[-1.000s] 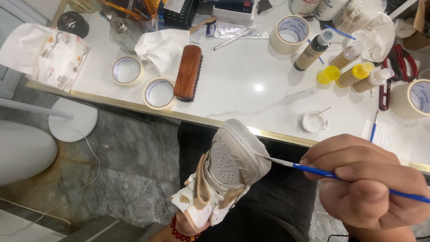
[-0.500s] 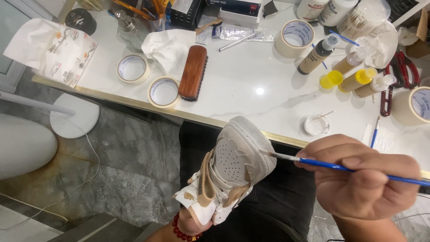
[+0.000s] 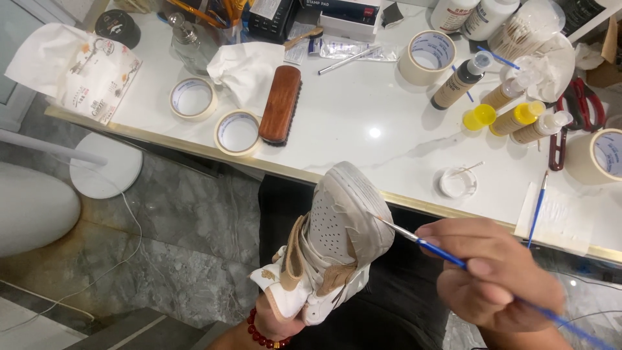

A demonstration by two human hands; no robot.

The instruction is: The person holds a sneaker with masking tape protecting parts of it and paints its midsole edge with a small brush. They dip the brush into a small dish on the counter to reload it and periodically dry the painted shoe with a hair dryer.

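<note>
A white tissue packet [image 3: 91, 81] with small coloured print lies at the far left of the surface [image 3: 363, 139], a white marble-look top with a gold front edge. Near it sit two rolls of cream tape [image 3: 193, 98], a wooden brush [image 3: 280, 104] lying bristles down, and a crumpled white cloth [image 3: 243, 68]. At the back right stand white bottles with pale labels [image 3: 476, 16], a brown bottle [image 3: 459, 83] and small yellow-capped bottles [image 3: 518, 118] (all lying or leaning close together). A little white dish [image 3: 457, 182] rests near the front edge.

The left hand [image 3: 275, 321], wearing a red bead bracelet [image 3: 262, 336], is closed around the heel end of a white and tan shoe [image 3: 334, 246], held toe-up below the surface edge, over the person's dark lap. The right hand [image 3: 495, 275] is curled shut on a thin blue paintbrush [image 3: 421, 241], whose tip touches the shoe's toe edge.

The floor [image 3: 168, 240] is grey veined stone.
</note>
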